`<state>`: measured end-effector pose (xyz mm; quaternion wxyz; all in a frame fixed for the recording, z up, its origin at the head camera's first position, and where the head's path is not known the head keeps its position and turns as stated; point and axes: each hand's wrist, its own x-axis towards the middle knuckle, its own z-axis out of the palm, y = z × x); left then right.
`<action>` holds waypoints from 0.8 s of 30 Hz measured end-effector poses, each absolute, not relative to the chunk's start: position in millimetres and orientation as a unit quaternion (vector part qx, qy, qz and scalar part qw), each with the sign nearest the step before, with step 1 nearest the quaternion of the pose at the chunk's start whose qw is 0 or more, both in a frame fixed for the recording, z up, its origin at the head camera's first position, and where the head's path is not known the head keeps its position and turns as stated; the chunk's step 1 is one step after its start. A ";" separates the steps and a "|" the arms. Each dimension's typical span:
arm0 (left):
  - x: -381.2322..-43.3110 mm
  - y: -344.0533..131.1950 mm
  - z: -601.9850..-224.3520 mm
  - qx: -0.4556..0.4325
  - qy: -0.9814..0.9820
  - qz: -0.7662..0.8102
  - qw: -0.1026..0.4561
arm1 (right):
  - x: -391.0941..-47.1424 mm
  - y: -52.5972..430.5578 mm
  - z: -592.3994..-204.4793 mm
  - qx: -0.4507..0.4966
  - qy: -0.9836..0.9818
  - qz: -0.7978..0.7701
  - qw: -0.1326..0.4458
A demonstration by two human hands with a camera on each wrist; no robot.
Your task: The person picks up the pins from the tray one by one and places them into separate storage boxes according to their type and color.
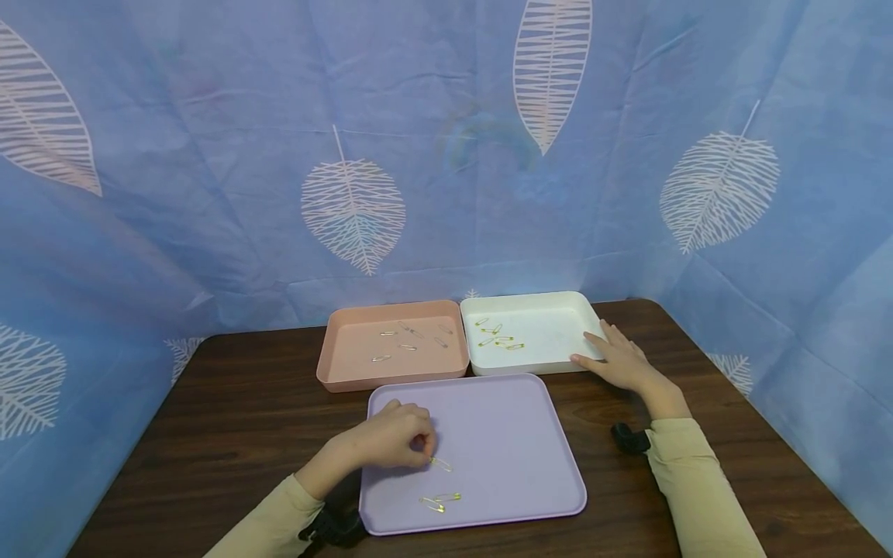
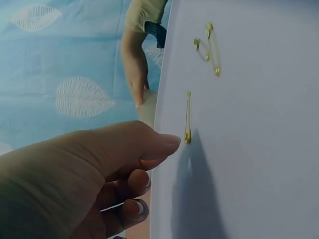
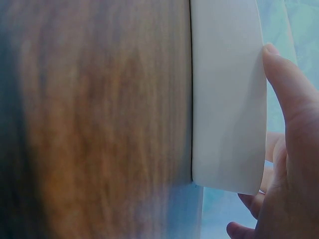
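Note:
My left hand point(image 1: 394, 438) is low over the lilac tray point(image 1: 516, 442), thumb and forefinger drawn together in the head view. A gold safety pin point(image 2: 188, 117) lies with its head right at the thumb tip point(image 2: 172, 142); the forefinger is mostly hidden, and I cannot tell whether the pin is pinched. Two more gold safety pins point(image 1: 439, 502) lie near the tray's front edge. My right hand point(image 1: 621, 364) rests at the right end of the white tray point(image 3: 227, 99), fingers spread and thumb at its rim.
Several gold safety pins point(image 1: 497, 338) lie inside the white tray's left half. Beside it, a pink tray point(image 1: 349, 372) holds several silver safety pins point(image 1: 408, 347). The trays stand on a dark wooden table point(image 1: 230, 434) before a blue leaf-patterned cloth point(image 1: 432, 194).

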<state>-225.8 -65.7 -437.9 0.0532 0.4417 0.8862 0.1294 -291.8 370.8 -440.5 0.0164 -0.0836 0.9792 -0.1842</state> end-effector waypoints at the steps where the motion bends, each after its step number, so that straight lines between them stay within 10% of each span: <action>1: -225.5 -65.7 -437.2 0.441 0.887 0.129 0.050 | -291.6 370.9 -440.6 -0.084 0.979 -0.184 0.017; 24: -223.8 -44.7 -435.1 0.454 0.887 0.066 0.049 | -295.4 372.9 -445.1 -0.084 0.980 -0.180 0.019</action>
